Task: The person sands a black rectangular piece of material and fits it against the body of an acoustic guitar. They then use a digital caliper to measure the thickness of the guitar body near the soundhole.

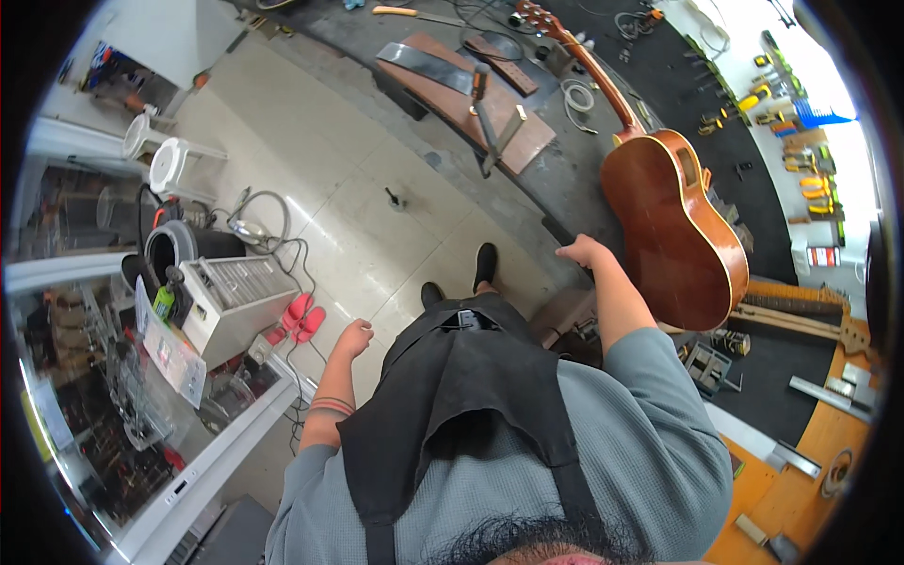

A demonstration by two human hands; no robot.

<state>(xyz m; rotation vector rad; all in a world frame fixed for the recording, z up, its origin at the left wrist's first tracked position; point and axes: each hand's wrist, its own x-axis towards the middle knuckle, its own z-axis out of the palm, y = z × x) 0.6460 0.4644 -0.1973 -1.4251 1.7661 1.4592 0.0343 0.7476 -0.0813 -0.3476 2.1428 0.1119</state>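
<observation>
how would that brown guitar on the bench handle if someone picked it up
The guitar would probably be light for its bulk, since the broad body looks hollow, with what seems a cutout in its side. Its glossy finish may feel slippery. The long, slim neck suggests it could swing awkwardly if lifted by one end.

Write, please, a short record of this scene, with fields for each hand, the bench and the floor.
Left hand: seen against the floor; nothing visible in it
Right hand: by the edge of the bench, near the brown guitar; contact unclear
On bench: the guitar, a reddish-brown board
On floor: pink slippers, white stool
</observation>
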